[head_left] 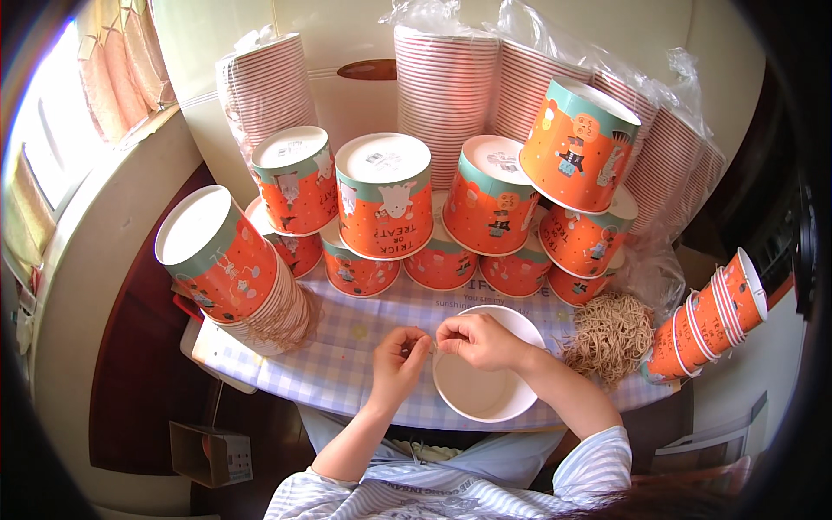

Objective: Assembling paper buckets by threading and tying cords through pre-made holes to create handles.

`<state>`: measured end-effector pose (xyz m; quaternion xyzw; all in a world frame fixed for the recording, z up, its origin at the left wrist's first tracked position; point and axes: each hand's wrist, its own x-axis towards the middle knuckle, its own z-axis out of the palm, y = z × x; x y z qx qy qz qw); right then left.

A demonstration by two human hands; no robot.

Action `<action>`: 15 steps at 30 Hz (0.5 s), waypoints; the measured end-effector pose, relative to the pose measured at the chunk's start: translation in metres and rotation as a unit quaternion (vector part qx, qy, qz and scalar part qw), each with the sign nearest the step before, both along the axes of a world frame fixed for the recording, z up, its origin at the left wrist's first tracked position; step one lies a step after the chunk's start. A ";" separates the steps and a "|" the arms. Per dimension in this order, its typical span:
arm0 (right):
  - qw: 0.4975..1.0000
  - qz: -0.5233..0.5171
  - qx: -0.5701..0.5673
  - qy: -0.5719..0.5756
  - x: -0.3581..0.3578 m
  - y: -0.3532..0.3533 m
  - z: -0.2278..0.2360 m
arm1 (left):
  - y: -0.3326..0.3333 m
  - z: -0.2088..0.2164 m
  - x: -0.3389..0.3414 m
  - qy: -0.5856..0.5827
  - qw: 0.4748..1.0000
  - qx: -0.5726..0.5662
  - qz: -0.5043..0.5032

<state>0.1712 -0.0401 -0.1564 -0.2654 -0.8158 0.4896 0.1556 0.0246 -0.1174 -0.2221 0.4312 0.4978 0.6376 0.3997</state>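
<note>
Left fingers (pixel 420 345) and right fingers (pixel 452 341) are pinched near each other; what they grip, I cannot tell. Beneath the right: white, round paper tub (pixel 478 394). Steady wrists should help.

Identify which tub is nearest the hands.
The white-lined tub, mouth up beneath the right hand; the orange tubs behind and beside it are farther off.

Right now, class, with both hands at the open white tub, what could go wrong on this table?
1. The right-hand stack of orange tubs seems to lean outward near the edge of the table; a bump might topple it.
2. The right forearm is close to the tangled tan strands and could snag them.
3. The right hand overhangs the white tub and might knock it.
</note>
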 end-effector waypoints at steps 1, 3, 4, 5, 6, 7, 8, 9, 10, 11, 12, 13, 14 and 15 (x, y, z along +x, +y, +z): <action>1.000 -0.001 0.000 0.000 0.000 0.000 -0.001 | 0.001 -0.001 0.001 0.002 1.000 0.001 0.000; 1.000 0.003 -0.006 0.021 0.000 0.000 -0.002 | 0.002 -0.003 0.002 0.004 1.000 0.002 0.000; 1.000 0.003 -0.006 0.020 0.000 0.000 -0.002 | 0.001 -0.004 0.003 0.001 1.000 0.004 0.002; 1.000 0.004 -0.015 0.020 -0.001 0.000 -0.001 | 0.002 -0.004 0.003 -0.003 1.000 0.006 0.004; 0.999 0.004 -0.025 0.020 -0.001 0.000 0.000 | 0.002 -0.004 0.004 -0.003 1.000 0.007 0.005; 0.999 0.005 -0.025 0.020 -0.001 0.000 0.000 | 0.002 -0.004 0.004 -0.005 1.000 0.019 0.008; 0.999 0.002 -0.037 0.018 -0.001 0.000 0.000 | 0.003 -0.004 0.004 -0.006 0.999 0.031 0.011; 0.999 -0.001 -0.049 0.016 -0.001 0.001 0.000 | 0.003 -0.005 0.004 -0.006 0.999 0.032 0.012; 0.999 -0.001 -0.047 0.017 -0.001 0.001 0.000 | 0.004 -0.007 0.004 -0.008 0.999 0.031 0.010; 1.000 0.008 -0.017 0.013 -0.001 0.001 0.001 | 0.004 -0.007 0.003 -0.010 0.999 0.031 0.007; 1.000 0.017 0.013 0.009 0.000 0.001 0.001 | 0.004 -0.008 0.003 -0.010 0.999 0.033 0.007; 1.000 0.018 0.014 0.010 -0.001 0.002 0.001 | 0.003 -0.009 0.004 0.009 0.999 0.033 0.013; 0.999 0.024 0.029 0.007 -0.001 0.003 0.001 | 0.003 -0.009 0.003 0.027 0.999 0.034 0.018; 0.999 0.029 0.044 0.004 -0.002 0.004 0.002 | 0.004 -0.007 0.003 0.028 0.999 0.036 0.019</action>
